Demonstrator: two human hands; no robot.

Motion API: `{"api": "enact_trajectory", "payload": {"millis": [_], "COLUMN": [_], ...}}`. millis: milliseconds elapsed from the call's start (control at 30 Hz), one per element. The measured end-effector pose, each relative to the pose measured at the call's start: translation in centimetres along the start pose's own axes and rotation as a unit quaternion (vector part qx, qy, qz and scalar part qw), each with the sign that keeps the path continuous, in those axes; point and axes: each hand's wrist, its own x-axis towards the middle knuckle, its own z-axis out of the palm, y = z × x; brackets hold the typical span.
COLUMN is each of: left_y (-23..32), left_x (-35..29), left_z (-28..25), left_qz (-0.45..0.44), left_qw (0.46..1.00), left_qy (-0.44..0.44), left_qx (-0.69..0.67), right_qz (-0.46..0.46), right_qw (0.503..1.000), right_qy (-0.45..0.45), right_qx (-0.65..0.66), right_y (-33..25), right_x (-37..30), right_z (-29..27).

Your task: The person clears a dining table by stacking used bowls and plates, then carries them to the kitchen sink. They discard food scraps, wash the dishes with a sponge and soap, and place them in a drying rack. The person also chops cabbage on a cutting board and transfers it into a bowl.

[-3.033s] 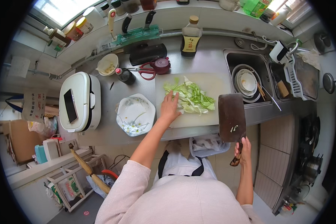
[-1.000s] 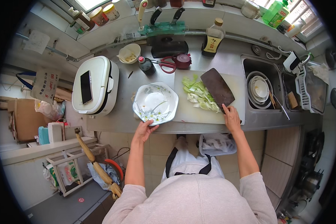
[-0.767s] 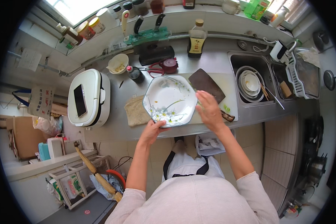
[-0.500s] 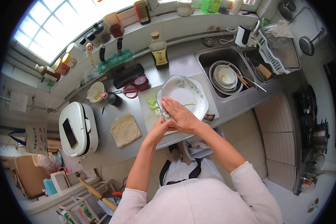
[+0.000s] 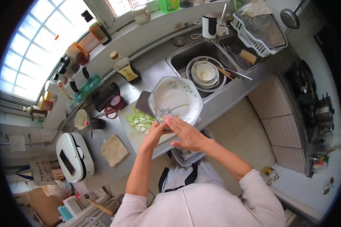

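Observation:
A white, angular-rimmed dish (image 5: 174,99) with a green floral pattern is held over the cutting board (image 5: 130,132). My left hand (image 5: 155,135) is closed on its near-left rim. My right hand (image 5: 189,137) has its fingers stretched out against the dish's near edge, the thumb spread apart. Chopped pale-green vegetable (image 5: 139,120) lies on the board, left of the dish. A dark cleaver blade (image 5: 143,103) shows partly from behind the dish; the rest of it is hidden.
Left of the board are a folded tan cloth (image 5: 114,150), red-handled scissors (image 5: 110,112), an onion half (image 5: 117,101) and a white rice cooker (image 5: 75,157). A sauce bottle (image 5: 125,68) stands behind. Stacked bowls (image 5: 205,72) fill the sink (image 5: 174,60) at right.
My view has swung to the right. The dish has shifted, uncovering more chopped vegetable and the cleaver blade. My right hand has slid from inside the dish to its near edge.

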Motion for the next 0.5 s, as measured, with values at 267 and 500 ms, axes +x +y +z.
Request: {"api": "enact_trajectory", "payload": {"millis": [267,500], "left_y": [-4.6,-6.4], "left_x": [-6.7,-11.0], "left_z": [-3.0,-4.4], "left_qz": [-0.083,-0.074], "left_qw": [0.991,0.99], "left_qy": [0.108,0.116], "left_qx": [-0.008,0.01], "right_qz": [-0.017,0.06], "right_qw": [1.0,0.998], "right_qy": [0.0,0.009], "right_qx": [0.007,-0.026], "right_y": [3.3,-2.3], "right_x": [-2.1,-3.9], "right_z": [2.1,5.6]}}
